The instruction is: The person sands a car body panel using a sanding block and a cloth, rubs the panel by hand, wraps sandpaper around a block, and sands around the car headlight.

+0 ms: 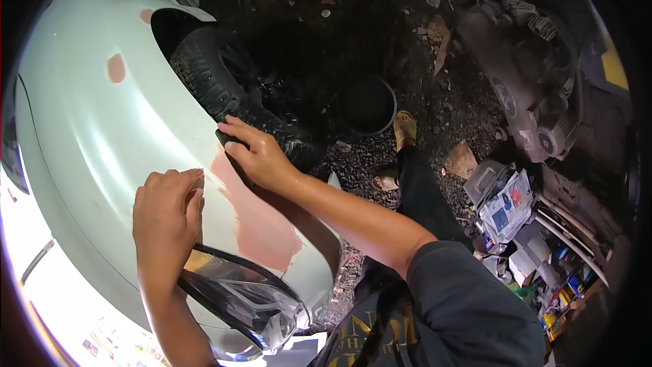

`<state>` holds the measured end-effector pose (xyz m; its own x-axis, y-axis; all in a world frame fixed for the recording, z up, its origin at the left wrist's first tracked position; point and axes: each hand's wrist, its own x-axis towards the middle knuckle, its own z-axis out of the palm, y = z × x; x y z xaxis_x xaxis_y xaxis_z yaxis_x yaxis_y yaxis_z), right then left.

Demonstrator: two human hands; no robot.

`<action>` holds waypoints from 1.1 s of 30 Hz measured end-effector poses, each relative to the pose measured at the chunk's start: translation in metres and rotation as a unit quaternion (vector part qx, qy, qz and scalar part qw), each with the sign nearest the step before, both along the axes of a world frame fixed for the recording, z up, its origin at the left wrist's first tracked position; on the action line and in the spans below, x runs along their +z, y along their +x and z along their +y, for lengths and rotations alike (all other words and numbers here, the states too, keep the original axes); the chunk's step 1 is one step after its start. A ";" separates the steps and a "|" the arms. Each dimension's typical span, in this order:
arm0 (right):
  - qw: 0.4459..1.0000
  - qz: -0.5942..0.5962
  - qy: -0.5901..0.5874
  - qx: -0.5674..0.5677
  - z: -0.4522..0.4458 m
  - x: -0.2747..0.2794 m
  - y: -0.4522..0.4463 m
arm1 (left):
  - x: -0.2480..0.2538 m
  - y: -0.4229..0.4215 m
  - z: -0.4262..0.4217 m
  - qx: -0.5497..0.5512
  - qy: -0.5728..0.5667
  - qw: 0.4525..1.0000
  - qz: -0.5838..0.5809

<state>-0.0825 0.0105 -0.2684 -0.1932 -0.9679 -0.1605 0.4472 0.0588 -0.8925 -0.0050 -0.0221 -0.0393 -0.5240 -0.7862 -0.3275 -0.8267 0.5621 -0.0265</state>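
Observation:
My right hand (261,158) is closed around a dark, flat-edged block (227,143), most of it hidden under the fingers and palm. It rests at the wheel-arch edge of a pale car fender (146,122), by the upper end of a pinkish filler patch (261,228). On the fender left of that patch, my left hand (166,207) rests with bent fingers and the thumb a little apart from the index finger. No object shows in it. Just below the left hand is the headlight (244,292).
A black tire (217,71) fills the wheel arch. Smaller filler spots (116,68) mark the fender. A dark bucket (367,105) stands on gravel near my feet. At right lie a dusty car part (523,88), papers (506,207) and a heap of containers (543,265).

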 end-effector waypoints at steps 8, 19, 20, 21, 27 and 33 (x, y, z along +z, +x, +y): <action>0.992 0.060 -0.112 0.002 0.019 0.000 0.000 | -0.003 0.001 -0.001 0.015 0.016 1.000 -0.011; 0.983 0.087 -0.156 0.035 0.048 0.019 -0.003 | -0.003 0.001 -0.002 -0.005 0.011 1.000 -0.013; 0.983 0.082 -0.163 0.031 0.027 0.017 -0.002 | -0.004 0.000 -0.001 -0.009 0.009 1.000 -0.011; 0.983 0.074 -0.166 0.026 0.010 0.017 0.000 | -0.003 -0.001 0.000 -0.003 0.013 1.000 -0.017; 0.981 0.091 -0.163 0.060 0.097 0.026 -0.010 | -0.003 -0.004 -0.001 0.032 0.023 0.999 -0.032; 0.977 0.064 -0.196 0.047 0.017 0.028 -0.001 | -0.005 -0.003 0.002 0.043 0.018 0.998 -0.037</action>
